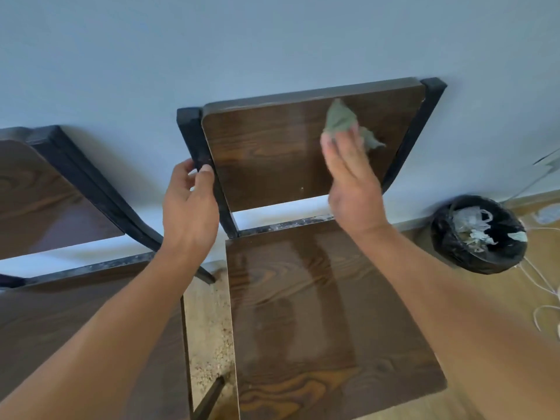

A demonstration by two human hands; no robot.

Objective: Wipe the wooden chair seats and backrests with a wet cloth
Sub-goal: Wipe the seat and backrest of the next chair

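A dark wooden chair stands against the pale wall, its backrest (272,153) framed by black metal posts and its seat (318,313) shining with wet streaks. My right hand (351,177) presses a grey-green cloth (341,118) flat against the upper right of the backrest. My left hand (189,204) grips the black left post (197,140) of the same chair, thumb on the front. A second wooden chair sits to the left, with its backrest (45,201) and seat (75,328) partly under my left forearm.
A round bin lined with a black bag (478,234), holding crumpled white waste, stands on the floor right of the chair. White cords (542,292) trail on the wooden floor beside it. A narrow gap of speckled floor (209,328) separates the two seats.
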